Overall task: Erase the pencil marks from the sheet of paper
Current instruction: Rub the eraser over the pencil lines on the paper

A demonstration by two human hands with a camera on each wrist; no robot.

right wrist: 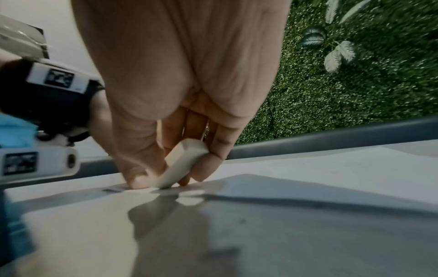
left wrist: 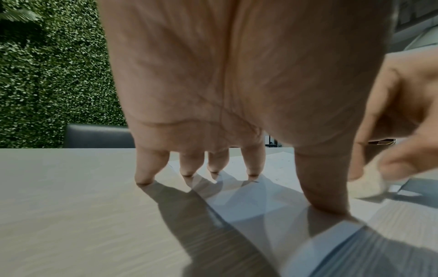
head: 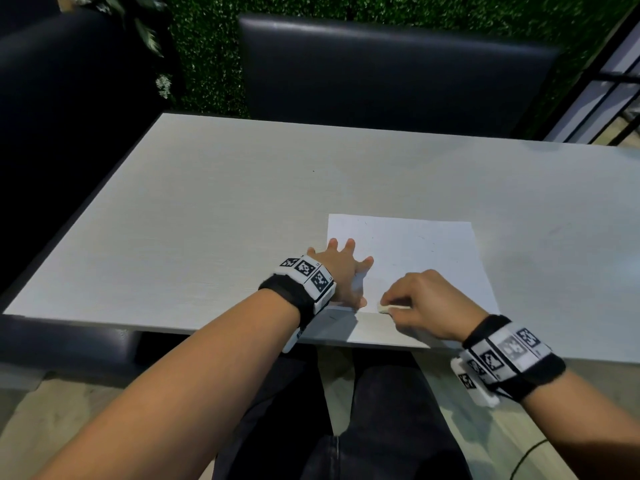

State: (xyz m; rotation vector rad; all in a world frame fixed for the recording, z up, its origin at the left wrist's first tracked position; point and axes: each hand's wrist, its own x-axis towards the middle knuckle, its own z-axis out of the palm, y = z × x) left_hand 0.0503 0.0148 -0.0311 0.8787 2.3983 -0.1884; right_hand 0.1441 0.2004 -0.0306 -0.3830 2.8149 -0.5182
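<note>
A white sheet of paper (head: 415, 258) lies on the pale table (head: 207, 209), near its front edge. Faint pencil marks show on the sheet's far part. My left hand (head: 341, 271) lies spread on the sheet's left edge, fingertips (left wrist: 253, 171) pressing down. My right hand (head: 426, 303) pinches a white eraser (head: 389, 309) between thumb and fingers and holds its corner against the paper's near edge. The right wrist view shows the eraser (right wrist: 182, 165) tilted, its lower tip on the sheet (right wrist: 331, 168). In the left wrist view the eraser (left wrist: 369, 183) is blurred at the right.
A dark padded bench back (head: 381, 71) stands beyond the table's far edge, with a green hedge wall (head: 207, 46) behind. Another dark seat (head: 69, 98) is at the left. The table's front edge (head: 207, 332) is just below my hands; my legs are beneath.
</note>
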